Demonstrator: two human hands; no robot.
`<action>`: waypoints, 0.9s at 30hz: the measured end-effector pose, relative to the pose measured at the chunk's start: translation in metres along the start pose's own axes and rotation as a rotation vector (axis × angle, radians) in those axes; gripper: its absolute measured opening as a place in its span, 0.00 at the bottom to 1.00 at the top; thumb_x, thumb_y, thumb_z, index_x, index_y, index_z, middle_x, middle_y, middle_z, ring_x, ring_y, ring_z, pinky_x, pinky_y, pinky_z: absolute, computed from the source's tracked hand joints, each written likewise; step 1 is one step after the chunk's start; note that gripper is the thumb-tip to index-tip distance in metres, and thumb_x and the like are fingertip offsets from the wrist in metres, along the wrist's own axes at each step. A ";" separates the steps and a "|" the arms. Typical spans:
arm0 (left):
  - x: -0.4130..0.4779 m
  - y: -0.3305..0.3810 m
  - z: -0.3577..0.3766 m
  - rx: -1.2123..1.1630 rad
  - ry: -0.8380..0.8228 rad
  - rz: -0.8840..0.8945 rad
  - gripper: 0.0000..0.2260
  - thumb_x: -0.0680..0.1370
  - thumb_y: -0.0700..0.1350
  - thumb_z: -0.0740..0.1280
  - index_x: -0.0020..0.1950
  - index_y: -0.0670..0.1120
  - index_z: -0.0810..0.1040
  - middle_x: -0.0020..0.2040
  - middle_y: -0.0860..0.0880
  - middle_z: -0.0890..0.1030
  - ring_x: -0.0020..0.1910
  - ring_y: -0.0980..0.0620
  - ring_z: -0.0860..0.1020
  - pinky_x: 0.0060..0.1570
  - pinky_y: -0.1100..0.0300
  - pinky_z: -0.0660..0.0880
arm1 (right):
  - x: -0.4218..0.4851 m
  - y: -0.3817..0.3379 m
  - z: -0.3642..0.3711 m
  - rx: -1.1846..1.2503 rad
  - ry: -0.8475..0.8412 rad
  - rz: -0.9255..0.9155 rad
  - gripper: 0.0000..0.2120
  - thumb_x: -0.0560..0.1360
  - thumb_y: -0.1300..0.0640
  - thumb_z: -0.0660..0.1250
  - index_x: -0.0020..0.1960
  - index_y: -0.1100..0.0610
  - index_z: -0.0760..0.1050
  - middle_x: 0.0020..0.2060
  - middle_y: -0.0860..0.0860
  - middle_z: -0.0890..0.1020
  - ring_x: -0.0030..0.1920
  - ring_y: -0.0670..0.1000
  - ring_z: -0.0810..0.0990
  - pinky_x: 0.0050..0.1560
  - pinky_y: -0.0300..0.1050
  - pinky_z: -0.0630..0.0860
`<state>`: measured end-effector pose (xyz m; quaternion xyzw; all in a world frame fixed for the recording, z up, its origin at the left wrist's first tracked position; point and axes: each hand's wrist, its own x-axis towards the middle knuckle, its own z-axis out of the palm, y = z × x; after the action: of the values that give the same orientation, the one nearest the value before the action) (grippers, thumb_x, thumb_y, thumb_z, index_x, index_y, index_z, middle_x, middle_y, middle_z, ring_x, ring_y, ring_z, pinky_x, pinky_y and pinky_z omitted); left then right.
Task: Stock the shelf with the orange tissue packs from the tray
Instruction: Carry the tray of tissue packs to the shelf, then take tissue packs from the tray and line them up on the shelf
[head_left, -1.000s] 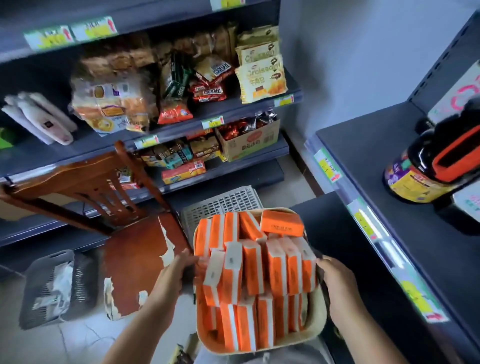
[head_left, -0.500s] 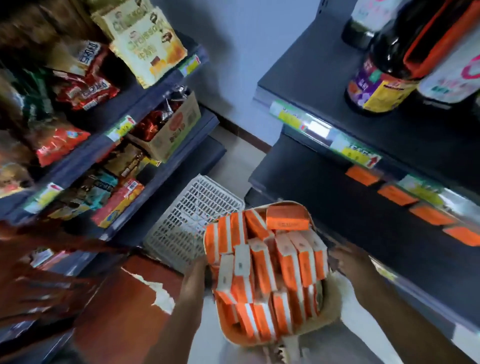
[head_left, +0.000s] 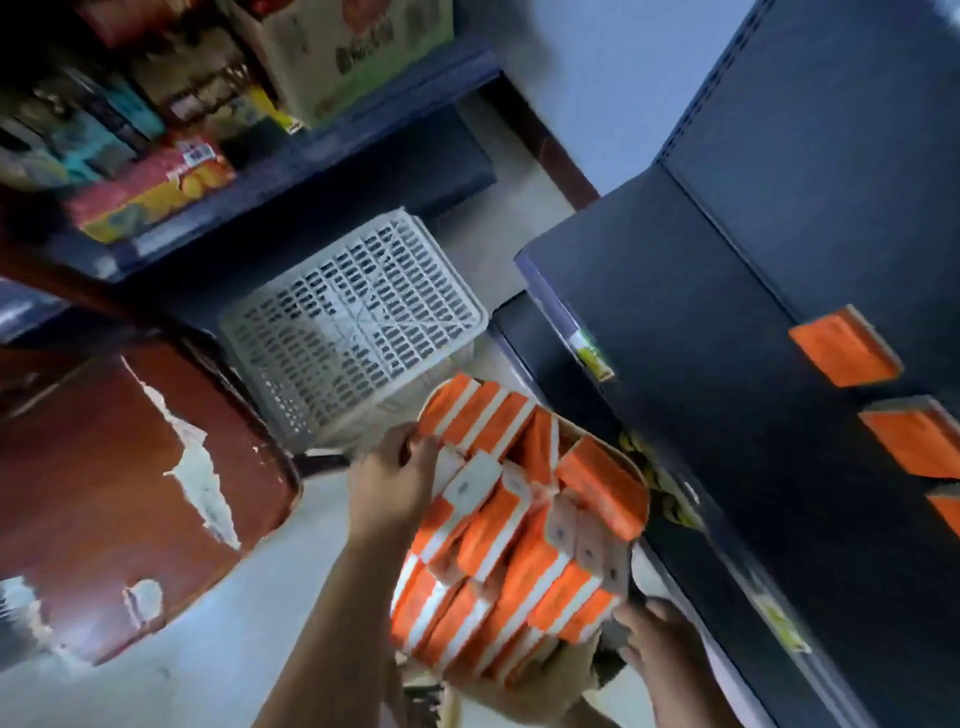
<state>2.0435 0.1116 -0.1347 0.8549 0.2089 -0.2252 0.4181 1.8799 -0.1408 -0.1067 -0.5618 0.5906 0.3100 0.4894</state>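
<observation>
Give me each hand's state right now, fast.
Left hand: grips the left rim of the tray.
Right hand: grips the tray at its near right corner, though blurred.

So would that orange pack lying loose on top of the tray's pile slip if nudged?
Probably: the top pack lies loose across the other packs near the rim of the tilted tray, so a nudge could slide it off. It looks film-wrapped and soft, likely light and squashable. Flat-sided, it shouldn't roll.
</observation>
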 end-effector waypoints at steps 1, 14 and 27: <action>0.011 -0.012 0.014 0.005 0.012 0.007 0.19 0.75 0.63 0.62 0.56 0.54 0.83 0.49 0.54 0.86 0.53 0.51 0.82 0.57 0.48 0.78 | 0.021 0.006 0.001 0.027 -0.043 0.016 0.12 0.76 0.57 0.73 0.47 0.66 0.78 0.44 0.60 0.79 0.45 0.56 0.78 0.62 0.62 0.77; 0.156 -0.068 0.147 0.427 -0.232 0.297 0.16 0.79 0.63 0.63 0.62 0.59 0.78 0.46 0.53 0.82 0.48 0.49 0.81 0.47 0.52 0.77 | 0.229 0.046 0.104 0.489 0.019 0.062 0.13 0.78 0.54 0.72 0.41 0.63 0.81 0.33 0.62 0.84 0.50 0.63 0.84 0.65 0.63 0.77; 0.244 -0.052 0.142 0.458 -0.272 0.289 0.24 0.69 0.72 0.69 0.59 0.61 0.80 0.57 0.50 0.83 0.52 0.47 0.84 0.55 0.48 0.81 | 0.283 0.012 0.135 0.351 -0.142 -0.151 0.08 0.76 0.53 0.72 0.48 0.59 0.83 0.45 0.61 0.87 0.48 0.60 0.87 0.56 0.58 0.83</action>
<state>2.1835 0.0677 -0.3817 0.9098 -0.0290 -0.3171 0.2662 1.9302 -0.1168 -0.4158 -0.4873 0.5556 0.2039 0.6421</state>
